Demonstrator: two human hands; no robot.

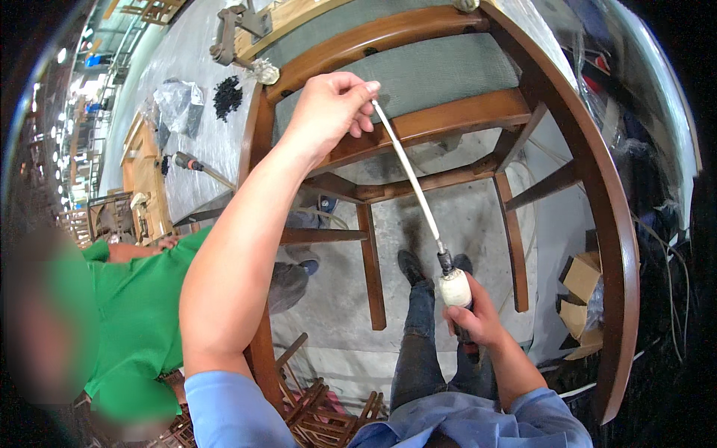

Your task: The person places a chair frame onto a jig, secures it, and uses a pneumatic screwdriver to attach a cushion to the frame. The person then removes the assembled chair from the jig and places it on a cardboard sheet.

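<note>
My right hand (478, 313) is wrapped round a power screwdriver (453, 287) with a pale body. Its long light-coloured shaft (407, 168) slants up and away toward my left hand (336, 108). The left thumb and fingers are pinched together beside the shaft's far tip; whatever is between them is too small to make out. Both hands are over a brown wooden chair (463, 112), whose grey-green padded panel (441, 75) lies just beyond the shaft's tip. A dark hole (370, 51) shows in the chair's upper rail.
On the plastic-covered table (216, 142) at left lie a pile of small black pieces (228, 97), a clear bag (179, 104) and another tool (190, 162). A metal clamp (231, 33) stands behind. A co-worker in a green shirt (142, 313) is close left. An opened cardboard box (582, 299) sits at right.
</note>
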